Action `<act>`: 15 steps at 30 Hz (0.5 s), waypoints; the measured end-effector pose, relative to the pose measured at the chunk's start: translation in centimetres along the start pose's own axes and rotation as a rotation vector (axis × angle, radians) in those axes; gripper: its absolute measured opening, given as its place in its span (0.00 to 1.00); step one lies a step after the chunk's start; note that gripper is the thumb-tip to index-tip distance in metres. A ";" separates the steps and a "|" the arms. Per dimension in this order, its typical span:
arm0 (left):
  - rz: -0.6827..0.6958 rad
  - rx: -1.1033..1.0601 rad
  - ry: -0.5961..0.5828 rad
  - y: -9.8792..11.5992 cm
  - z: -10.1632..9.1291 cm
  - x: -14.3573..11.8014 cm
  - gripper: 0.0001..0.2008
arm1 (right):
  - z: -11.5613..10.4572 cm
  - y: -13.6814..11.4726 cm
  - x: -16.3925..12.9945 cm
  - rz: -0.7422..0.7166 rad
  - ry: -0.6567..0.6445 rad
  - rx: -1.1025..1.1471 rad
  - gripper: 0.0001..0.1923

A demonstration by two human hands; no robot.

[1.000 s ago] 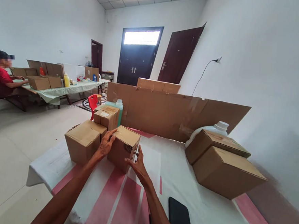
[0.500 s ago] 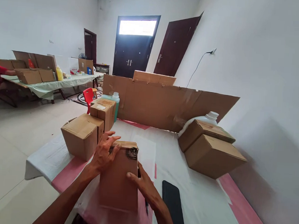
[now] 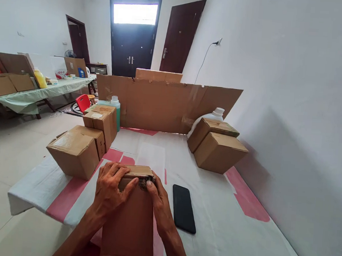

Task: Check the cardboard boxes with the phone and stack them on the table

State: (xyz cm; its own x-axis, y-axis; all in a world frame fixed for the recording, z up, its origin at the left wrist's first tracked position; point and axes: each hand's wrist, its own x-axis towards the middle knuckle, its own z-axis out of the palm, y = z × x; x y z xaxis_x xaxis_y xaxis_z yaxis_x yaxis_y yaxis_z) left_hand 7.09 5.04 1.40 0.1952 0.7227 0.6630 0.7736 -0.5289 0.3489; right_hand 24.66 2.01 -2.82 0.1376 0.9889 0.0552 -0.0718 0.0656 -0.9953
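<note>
A brown cardboard box stands at the near edge of the table, right in front of me. Dark, rough-looking marks show at its upper right corner. My left hand grips the upper left side, fingers over the top edge and thumb on the near face. On the other side, my right hand holds the upper right corner, its thumb pressed on the dark patch. The far side of the box, with some fingertips, is hidden. A black phone lies just right of my right hand.
Several cardboard boxes stand to the left, with a green jug behind them. More boxes and a white jug are at the right. A cardboard panel spans the back of the white-and-pink covered table.
My right hand has moved up the box's side to its top corner, and my left fingers have closed over the top edge. The view has shifted right and downward.
</note>
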 end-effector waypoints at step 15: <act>-0.007 0.331 -0.069 -0.3 -1.2 1.9 0.26 | -8.0 -8.4 -13.4 -0.228 -0.139 0.040 0.26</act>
State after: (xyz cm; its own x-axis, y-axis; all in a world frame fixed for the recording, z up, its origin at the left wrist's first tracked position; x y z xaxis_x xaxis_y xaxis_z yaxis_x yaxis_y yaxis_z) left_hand 6.51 6.07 3.33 0.2203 0.7602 0.6113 0.9266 -0.3588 0.1123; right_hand 31.31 -12.85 4.18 0.0179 0.9567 0.2906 -0.0938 0.2909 -0.9521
